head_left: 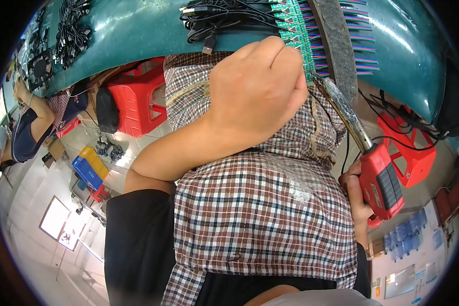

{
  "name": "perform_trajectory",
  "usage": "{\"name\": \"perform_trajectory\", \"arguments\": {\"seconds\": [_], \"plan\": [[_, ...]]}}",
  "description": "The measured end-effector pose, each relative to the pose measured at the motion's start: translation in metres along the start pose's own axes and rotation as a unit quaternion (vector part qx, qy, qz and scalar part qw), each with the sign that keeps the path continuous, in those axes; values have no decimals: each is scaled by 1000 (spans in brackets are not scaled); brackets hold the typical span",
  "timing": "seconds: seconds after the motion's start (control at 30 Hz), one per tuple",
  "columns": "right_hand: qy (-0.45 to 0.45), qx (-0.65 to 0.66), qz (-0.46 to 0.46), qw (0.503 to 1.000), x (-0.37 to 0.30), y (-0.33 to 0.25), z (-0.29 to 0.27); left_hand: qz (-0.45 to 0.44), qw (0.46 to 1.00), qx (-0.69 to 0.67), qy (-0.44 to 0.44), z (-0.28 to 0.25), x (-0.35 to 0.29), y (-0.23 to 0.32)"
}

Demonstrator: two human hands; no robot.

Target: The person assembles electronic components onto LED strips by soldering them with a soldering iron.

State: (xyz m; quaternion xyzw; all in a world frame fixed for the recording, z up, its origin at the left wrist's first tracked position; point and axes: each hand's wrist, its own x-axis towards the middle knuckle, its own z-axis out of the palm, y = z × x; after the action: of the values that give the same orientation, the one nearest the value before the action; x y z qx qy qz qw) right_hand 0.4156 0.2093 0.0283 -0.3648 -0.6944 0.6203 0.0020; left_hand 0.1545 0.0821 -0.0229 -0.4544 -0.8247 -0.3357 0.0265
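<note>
My left hand (260, 86) is closed in a fist at the near end of a strip of small green circuit boards (302, 38). Its fingertips are turned away, so what they hold is hidden. In my right hand (359, 196) is a red and black soldering gun (382, 181), gripped by its handle. The gun's metal barrel slants up and left, its tip close to the last board beside my left fingers. A heavy dark grey bar (336, 46) lies along the boards, over thin multicoloured wires (359, 46). Black USB cables (209, 20) run to the boards from the left.
Everything rests on a teal-covered table (132, 30), whose near edge meets my checked apron (265, 209). More black cables (71, 33) and a small fan (40, 66) lie farther left. Red stools (135, 99) stand below. Another person's arm (38, 115) is at far left.
</note>
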Motion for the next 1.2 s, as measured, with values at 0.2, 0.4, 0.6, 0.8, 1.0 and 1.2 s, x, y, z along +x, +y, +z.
{"name": "perform_trajectory", "arguments": {"seconds": [0.2,0.4,0.6,0.8,1.0,1.2], "plan": [[-1,10,25,1000,1,-5,4,9,999,27,-20,0,-3,2],[-13,9,50,999,1,-3,1,15,1000,24,-7,6,-1,2],[16,-14,20,1000,-1,0,1,33,999,40,2,3,-1,2],[-2,-38,-5,999,-2,7,-3,44,998,47,7,6,-2,2],[-10,-62,14,998,-2,3,-1,50,997,55,14,7,-3,3],[-22,-83,3,996,-2,0,-2,33,998,46,16,6,-3,3]]}}
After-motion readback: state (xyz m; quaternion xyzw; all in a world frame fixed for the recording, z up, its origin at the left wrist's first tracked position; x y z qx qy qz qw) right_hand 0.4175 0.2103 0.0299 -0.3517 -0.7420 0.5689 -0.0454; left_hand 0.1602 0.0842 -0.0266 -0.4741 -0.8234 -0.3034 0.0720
